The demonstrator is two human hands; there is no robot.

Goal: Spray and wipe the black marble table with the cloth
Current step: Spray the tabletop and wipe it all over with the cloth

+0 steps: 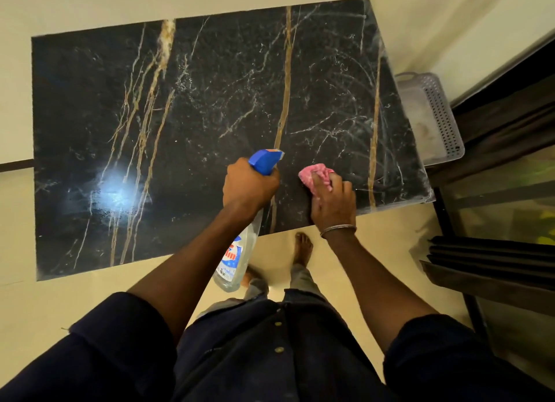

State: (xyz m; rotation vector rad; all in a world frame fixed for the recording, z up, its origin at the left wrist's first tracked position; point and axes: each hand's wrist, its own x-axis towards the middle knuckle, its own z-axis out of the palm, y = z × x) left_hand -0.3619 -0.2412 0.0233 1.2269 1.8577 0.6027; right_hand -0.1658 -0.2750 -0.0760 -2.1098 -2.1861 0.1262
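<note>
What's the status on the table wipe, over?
Left hand grips spray bottle. Right hand holds pink cloth on black marble table, near right corner. Grey basket beside its right edge, off the top.

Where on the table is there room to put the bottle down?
Bare: the whole left half of the black marble table, and all along its far side. Crowded: the near right, where the left hand grips the blue-topped clear spray bottle and the right hand holds the crumpled pink cloth.
</note>
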